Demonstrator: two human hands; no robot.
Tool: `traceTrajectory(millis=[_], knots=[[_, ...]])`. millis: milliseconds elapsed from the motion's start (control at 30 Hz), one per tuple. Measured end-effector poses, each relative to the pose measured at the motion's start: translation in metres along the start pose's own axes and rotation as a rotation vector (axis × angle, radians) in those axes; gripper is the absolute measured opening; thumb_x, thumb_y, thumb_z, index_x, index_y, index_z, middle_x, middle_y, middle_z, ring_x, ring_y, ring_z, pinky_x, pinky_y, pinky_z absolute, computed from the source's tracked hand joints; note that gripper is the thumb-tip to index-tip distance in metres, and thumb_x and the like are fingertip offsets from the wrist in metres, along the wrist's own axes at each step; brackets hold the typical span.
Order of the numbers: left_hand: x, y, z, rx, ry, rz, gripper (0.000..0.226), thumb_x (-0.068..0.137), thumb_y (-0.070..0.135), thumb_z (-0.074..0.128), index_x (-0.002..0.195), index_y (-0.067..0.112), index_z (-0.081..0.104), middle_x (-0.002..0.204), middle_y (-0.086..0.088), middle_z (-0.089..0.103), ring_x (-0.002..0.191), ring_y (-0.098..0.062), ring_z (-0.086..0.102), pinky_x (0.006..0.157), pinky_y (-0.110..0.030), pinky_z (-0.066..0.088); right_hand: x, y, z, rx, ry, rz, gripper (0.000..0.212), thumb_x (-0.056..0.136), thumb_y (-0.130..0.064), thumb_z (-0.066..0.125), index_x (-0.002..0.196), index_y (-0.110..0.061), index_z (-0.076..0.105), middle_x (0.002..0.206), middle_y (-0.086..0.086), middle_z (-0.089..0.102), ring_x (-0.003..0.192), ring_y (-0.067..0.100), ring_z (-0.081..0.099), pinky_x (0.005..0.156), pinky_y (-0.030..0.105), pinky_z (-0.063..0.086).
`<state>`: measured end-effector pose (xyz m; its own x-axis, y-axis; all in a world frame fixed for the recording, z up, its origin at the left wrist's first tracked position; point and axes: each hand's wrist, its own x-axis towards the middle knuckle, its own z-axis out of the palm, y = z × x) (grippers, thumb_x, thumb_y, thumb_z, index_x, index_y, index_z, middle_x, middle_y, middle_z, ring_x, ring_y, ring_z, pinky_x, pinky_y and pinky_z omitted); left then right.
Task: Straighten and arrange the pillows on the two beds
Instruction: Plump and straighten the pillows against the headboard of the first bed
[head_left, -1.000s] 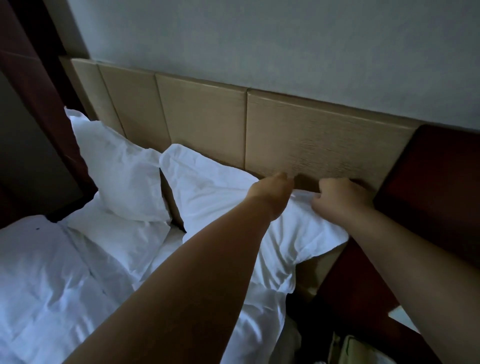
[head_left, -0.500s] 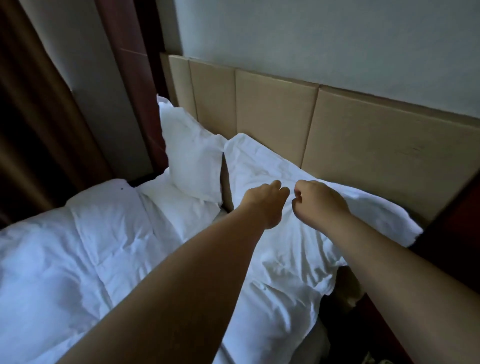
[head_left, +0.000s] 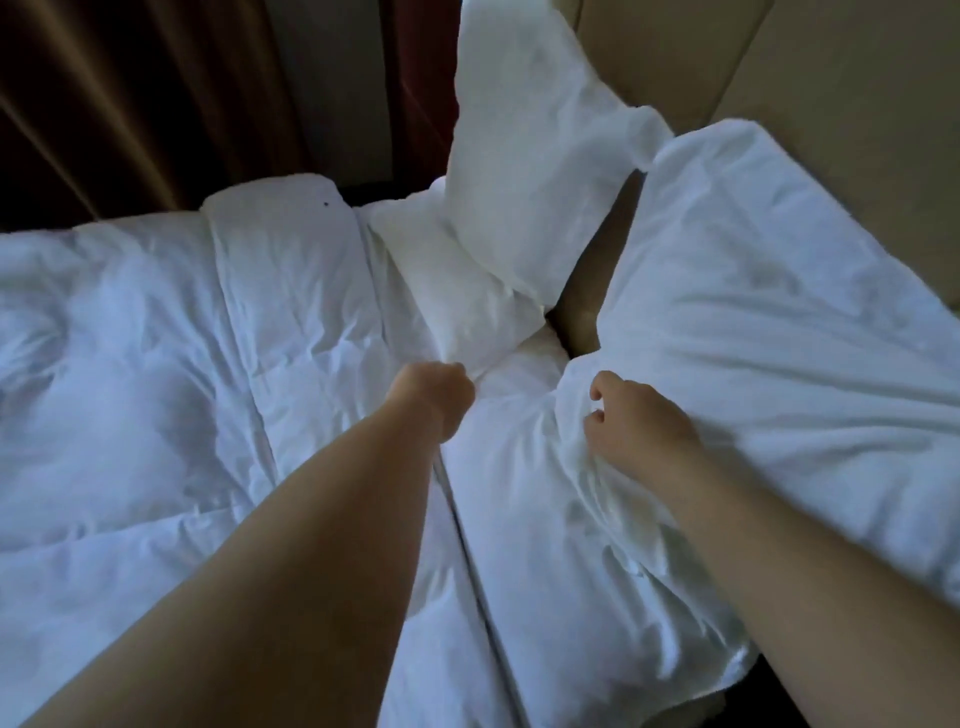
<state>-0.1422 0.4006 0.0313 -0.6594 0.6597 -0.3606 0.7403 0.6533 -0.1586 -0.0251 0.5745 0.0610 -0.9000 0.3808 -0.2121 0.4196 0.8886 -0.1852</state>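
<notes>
The duvet (head_left: 156, 364) lay broad, quilted and rumpled. The near pillow (head_left: 779, 322) leaned on the padded headboard (head_left: 857, 104), the far pillow (head_left: 530, 156) beside it — both soft, light, crinkled cotton, best taken by a corner. The right hand (head_left: 641, 421) pinched the near pillow's lower corner; the left hand (head_left: 434, 392) was fisted on bedding, I judged.

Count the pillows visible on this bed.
2. One pillow stands upright against the headboard, left. The other pillow leans on it at right, its lower corner gripped by the right hand. Others may be hidden.
</notes>
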Motion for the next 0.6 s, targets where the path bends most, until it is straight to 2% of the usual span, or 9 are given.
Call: traceTrajectory(millis=[233,333,400,467,533,600], knots=[[0.088,-0.016,0.099,-0.030,-0.039,0.049,0.033,0.093,0.005,0.043,0.120,0.009,0.062,0.124,-0.007,0.057,0.114,-0.029,0.060,0.086,-0.039,0.051,0.083,-0.025,0.094,-0.026,-0.191,-0.064,0.017,0.092,-0.018,0.044,0.107,-0.012,0.049,0.094,0.006,0.060,0.086,0.030,0.059,0.073,0.035,0.047],[0.122,-0.019,0.130,-0.012,-0.012,0.030,0.033,0.092,0.003,0.045,0.117,0.013,0.062,0.118,-0.005,0.057,0.107,-0.025,0.060,0.073,-0.032,0.042,0.123,-0.033,0.128,-0.083,-0.184,-0.134,0.013,0.094,-0.017,0.042,0.104,-0.011,0.049,0.086,0.000,0.052,0.076,0.025,0.051,0.062,0.031,0.037],[0.147,-0.024,0.147,0.013,0.026,0.004,0.031,0.091,0.003,0.047,0.116,0.013,0.062,0.116,-0.004,0.058,0.106,-0.025,0.061,0.070,-0.031,0.036,0.157,-0.037,0.149,-0.152,-0.183,-0.183,0.014,0.094,-0.013,0.042,0.105,-0.011,0.049,0.091,0.003,0.054,0.075,0.026,0.049,0.059,0.030,0.033],[0.175,-0.031,0.164,-0.004,0.051,-0.053,0.030,0.092,0.006,0.049,0.118,0.013,0.061,0.117,-0.004,0.058,0.107,-0.025,0.060,0.072,-0.031,0.037,0.191,-0.041,0.169,-0.224,-0.178,-0.221,0.016,0.093,-0.008,0.044,0.107,-0.012,0.050,0.101,0.007,0.057,0.079,0.028,0.050,0.058,0.030,0.034],[0.200,-0.033,0.182,-0.065,0.070,-0.153,0.028,0.094,0.013,0.050,0.120,0.015,0.060,0.118,-0.004,0.058,0.108,-0.026,0.060,0.077,-0.032,0.041,0.221,-0.043,0.188,-0.253,-0.177,-0.243,0.027,0.091,-0.004,0.047,0.117,-0.013,0.050,0.116,0.010,0.056,0.094,0.032,0.056,0.067,0.033,0.043],[0.219,-0.032,0.200,-0.127,0.063,-0.236,0.031,0.096,0.025,0.048,0.125,0.016,0.056,0.122,-0.005,0.056,0.110,-0.026,0.058,0.081,-0.034,0.043,0.246,-0.043,0.205,-0.263,-0.219,-0.255,0.043,0.089,-0.004,0.050,0.130,-0.018,0.045,0.129,0.012,0.049,0.112,0.036,0.054,0.084,0.041,0.048]])
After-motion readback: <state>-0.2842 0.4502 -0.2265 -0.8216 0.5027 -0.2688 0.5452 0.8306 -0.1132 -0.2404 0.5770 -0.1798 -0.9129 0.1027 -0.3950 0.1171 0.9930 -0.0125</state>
